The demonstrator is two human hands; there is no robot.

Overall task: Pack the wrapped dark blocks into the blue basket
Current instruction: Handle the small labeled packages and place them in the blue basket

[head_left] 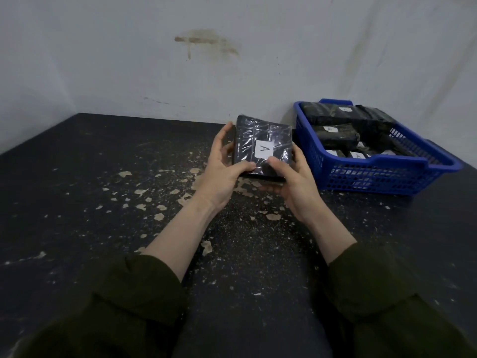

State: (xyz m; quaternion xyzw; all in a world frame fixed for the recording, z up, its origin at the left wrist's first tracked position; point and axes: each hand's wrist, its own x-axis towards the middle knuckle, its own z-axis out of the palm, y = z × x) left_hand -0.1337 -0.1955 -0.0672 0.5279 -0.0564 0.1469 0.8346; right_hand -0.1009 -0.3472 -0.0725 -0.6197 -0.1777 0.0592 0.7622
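Far left of the basket, the dark table [77,177] is flecked with pale chips, thickest nearer the basket. Above and left of the basket, the white wall [103,60] carries a brownish stain [206,41]. Just left of the basket, the left hand [222,174] grips a wrapped block [258,135]: its fingers curl round the block's left edge and its thumb presses on the top face near the front edge. The block is held above the table, outside the basket, its top face tilted toward the camera, shiny with clear wrap and bearing a white label [264,149] marked A. The right hand [294,182], closest to the basket, holds the block's right side, thumb on top just below the label and fingers curled underneath. Both arms wear dark green sleeves [134,293]. The blue basket [374,177] stands on the table against the wall, and in it lie several more wrapped blocks [335,136], some showing white labels.
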